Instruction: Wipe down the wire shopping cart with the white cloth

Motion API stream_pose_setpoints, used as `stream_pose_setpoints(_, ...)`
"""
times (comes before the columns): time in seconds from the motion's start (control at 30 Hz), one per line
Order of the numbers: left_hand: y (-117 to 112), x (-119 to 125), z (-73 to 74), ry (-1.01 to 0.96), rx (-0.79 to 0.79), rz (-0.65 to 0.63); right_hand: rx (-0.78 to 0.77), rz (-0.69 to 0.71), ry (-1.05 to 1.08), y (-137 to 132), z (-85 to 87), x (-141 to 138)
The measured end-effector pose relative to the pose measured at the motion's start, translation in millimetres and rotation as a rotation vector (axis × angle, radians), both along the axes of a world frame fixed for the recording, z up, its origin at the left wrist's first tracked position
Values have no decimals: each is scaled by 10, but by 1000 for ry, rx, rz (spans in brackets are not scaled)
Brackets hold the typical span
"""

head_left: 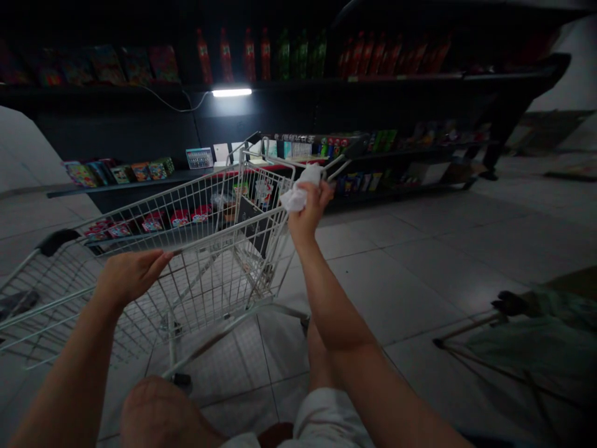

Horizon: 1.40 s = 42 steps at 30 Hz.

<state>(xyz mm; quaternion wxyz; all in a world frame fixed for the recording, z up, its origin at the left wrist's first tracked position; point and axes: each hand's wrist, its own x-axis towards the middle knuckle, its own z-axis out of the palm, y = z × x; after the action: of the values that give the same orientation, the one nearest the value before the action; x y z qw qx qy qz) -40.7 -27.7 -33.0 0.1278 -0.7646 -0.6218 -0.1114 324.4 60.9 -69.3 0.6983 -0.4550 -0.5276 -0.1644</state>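
A metal wire shopping cart (pixel 209 261) stands in front of me, its handle end toward the shelves at the right. My left hand (pixel 128 274) grips the near top rim of the basket, thumb and forefinger together along the wire. Up near the handle, my right hand (pixel 310 202) is closed around a crumpled white cloth (pixel 296 198). The cloth lies against the cart's corner, just below the handlebar (pixel 317 142). Some of the right fingers are hidden behind the cloth.
Behind the cart runs a dark shelf unit (pixel 280 106) with bottles above and boxes and tubes below. A lit lamp (pixel 232 93) hangs under the upper shelf. A folding stool (pixel 513 330) with a greenish cover stands at the right on the tiled floor (pixel 410 267).
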Motion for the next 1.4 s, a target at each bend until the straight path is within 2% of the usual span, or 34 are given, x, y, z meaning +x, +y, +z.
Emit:
stream_pose_setpoints(0.07,0,-76,6,27,-55,16,-50,48,-75,-99,-354,-174)
stream_pose_setpoints(0.13,5,-171,18,6,-100,49,-105,144,-263,-252,-664,-219)
stream_pose_setpoints(0.17,8,-221,28,-17,-130,70,-114,182,-365,-324,-740,-166)
stream_pose_setpoints(0.2,10,-266,42,-43,-168,90,-100,193,-440,-381,-744,-61)
stream_pose_setpoints(0.27,13,-316,85,-73,-232,129,6,112,-440,-419,-539,263)
stream_pose_setpoints(0.37,27,-192,173,-59,-174,143,232,-117,-209,-267,75,748)
stream_pose_setpoints(0.43,64,65,231,-71,-36,38,231,-136,-183,-96,415,855)
stream_pose_setpoints(0.5,134,444,278,-61,67,-166,121,-86,-202,26,527,721)
stream_pose_setpoints(0.57,234,890,317,-49,109,-283,-12,-22,-208,34,387,414)
stream_pose_setpoints(0.63,349,1332,351,-46,92,-371,-141,51,-239,-63,87,78)
stream_pose_setpoints(0.7,462,1701,370,-76,73,-375,-282,186,-362,-194,-207,-138)
stream_pose_setpoints(0.77,561,1954,357,-94,30,-327,-339,305,-454,-281,-333,-143)
stream_pose_setpoints(0.83,633,2078,306,-84,48,-254,-248,294,-421,-278,-216,60)
stream_pose_setpoints(0.97,681,2061,173,-57,202,-168,27,17,-189,-8,459,699)
stream_pose_setpoints(1.03,663,2010,138,-40,225,-159,51,-23,-164,182,736,894)
stream_pose_setpoints(1.1,630,1970,129,-25,234,-150,38,-25,-163,324,835,916)
stream_pose_setpoints(1.13,612,1956,130,-18,236,-150,32,-22,-163,359,812,866)
stream_pose_setpoints(1.2,576,1932,133,-9,239,-157,32,-8,-155,344,643,681)
stream_pose_setpoints(1.3,532,1893,131,-11,247,-160,-3,71,-181,155,196,319)
stream_pose_setpoints(1.4,485,1840,121,-9,268,-154,-63,208,-266,-86,-310,54)
